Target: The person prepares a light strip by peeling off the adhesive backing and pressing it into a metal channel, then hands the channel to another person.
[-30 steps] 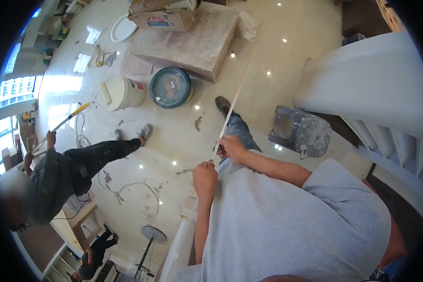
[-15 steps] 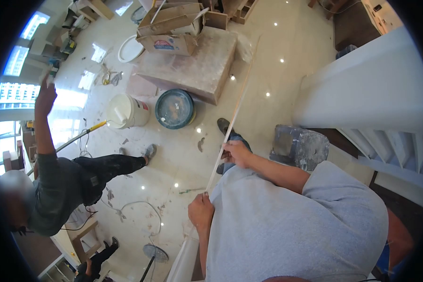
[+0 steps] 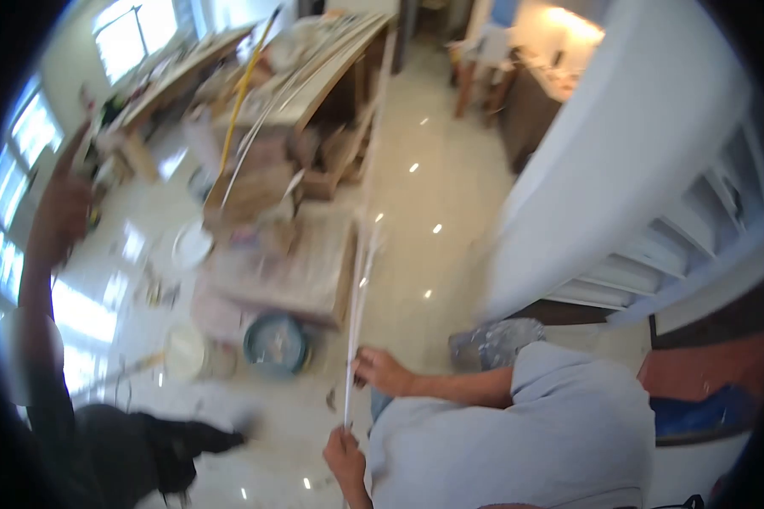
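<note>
A long, thin white strip [image 3: 353,329] runs away from me, almost straight up the view, its far part blurred. My left hand [image 3: 345,458] is closed around it near my body. Farther along, my right hand [image 3: 380,371] pinches the same strip between thumb and fingers. Just left of the strip stands a bucket with a blue-green lid [image 3: 275,343]. Past that, a large pale box [image 3: 314,271] lies on the floor, and the strip passes along its right side.
At the left, another person [image 3: 119,450] in dark clothes has an arm raised. A white bucket [image 3: 188,352] stands near them. A cluttered workbench [image 3: 301,106] is ahead. On the right are a white stair wall [image 3: 586,170] and a splattered grey container [image 3: 494,343].
The view has tilted up and blurred, bringing the workbench into sight. Both hands still hold the strip, which now points more straight ahead. The other person's arm stays raised.
</note>
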A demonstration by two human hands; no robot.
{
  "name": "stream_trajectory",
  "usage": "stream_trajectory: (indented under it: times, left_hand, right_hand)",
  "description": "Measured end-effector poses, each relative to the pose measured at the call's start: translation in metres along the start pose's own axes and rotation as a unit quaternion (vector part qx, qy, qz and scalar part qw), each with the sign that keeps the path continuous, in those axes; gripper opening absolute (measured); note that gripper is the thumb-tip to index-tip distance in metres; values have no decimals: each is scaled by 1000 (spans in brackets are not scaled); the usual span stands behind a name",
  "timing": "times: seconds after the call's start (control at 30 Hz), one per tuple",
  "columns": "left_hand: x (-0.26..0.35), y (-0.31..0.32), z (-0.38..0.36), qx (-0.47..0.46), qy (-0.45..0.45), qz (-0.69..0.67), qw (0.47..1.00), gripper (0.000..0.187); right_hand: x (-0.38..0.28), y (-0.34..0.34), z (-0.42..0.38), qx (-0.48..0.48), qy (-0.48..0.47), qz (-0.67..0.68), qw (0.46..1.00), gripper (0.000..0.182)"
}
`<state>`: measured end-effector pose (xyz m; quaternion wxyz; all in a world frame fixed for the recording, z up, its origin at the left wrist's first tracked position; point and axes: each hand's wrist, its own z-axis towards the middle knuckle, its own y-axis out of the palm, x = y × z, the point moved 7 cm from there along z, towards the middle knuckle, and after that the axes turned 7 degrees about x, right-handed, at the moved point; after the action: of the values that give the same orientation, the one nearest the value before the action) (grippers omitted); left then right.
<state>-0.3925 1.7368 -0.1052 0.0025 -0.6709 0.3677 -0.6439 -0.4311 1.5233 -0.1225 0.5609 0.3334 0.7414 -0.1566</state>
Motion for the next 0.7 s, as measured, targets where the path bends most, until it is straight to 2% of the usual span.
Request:
stream_trajectory:
  times: [0.07,0.1,0.13,0.2,0.27,0.3,0.37,0.53,0.6,0.7]
  left_hand:
    - [23,-5,5,26,27,-25,999,17]
    - [25,-4,7,16,41,-33,998,17]
    - [24,-6,8,19,32,-56,998,19]
    - [28,-6,3,16,23,-87,996,21]
    - [42,-16,-8,-45,-33,9,998,33]
    - [49,-17,-8,-54,-27,5,998,33]
    - [57,-19,-6,-53,-45,32,997,33]
    - [96,-16,12,-77,-19,66,995,32]
    - [94,-5,22,-96,-16,36,995,30]
    - [96,12,42,-117,-15,-18,993,29]
  right_hand:
    - [-40,-7,2,5,-19,9,1000,22]
    - [-56,-5,1,-21,-9,11,1000,22]
    - [-66,-2,0,-51,7,13,999,21]
    - [-71,-13,12,-32,-15,29,999,24]
    - [-83,-29,31,-6,14,153,988,27]
    - [-85,-36,41,-6,16,161,987,29]
    - [-95,-43,48,-12,18,162,987,29]
    - [-105,-48,57,-20,4,120,993,25]
    - [-113,-54,62,17,-30,15,999,23]
    - [-114,-62,79,42,-52,26,997,22]
